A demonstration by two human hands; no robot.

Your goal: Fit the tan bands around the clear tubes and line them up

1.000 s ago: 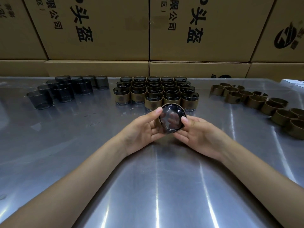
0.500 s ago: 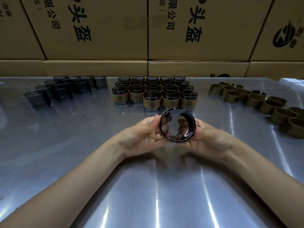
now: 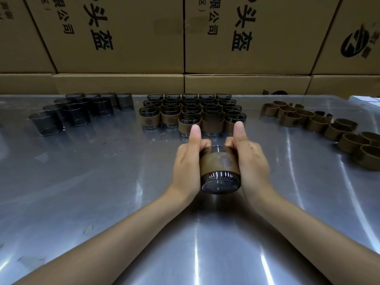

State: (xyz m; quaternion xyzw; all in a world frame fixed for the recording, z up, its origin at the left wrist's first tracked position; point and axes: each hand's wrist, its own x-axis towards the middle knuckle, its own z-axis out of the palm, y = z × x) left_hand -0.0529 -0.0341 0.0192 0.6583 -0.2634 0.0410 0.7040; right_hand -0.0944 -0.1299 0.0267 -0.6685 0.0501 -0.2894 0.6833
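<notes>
While each hand [image 3: 188, 161] [image 3: 251, 161] grips the banded tube [image 3: 220, 169], bare table [image 3: 82, 182] flanks them.

Shiny metal table [image 3: 82, 182]; printed cartons [image 3: 115, 38] behind, probably stacked.

Left hand [image 3: 188, 163] and right hand [image 3: 251, 161] side by side, fingers curled, thumbs pointing forward, forearms converging.

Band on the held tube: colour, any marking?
Tan-brown band with a faint dark round emblem; head view.
</notes>
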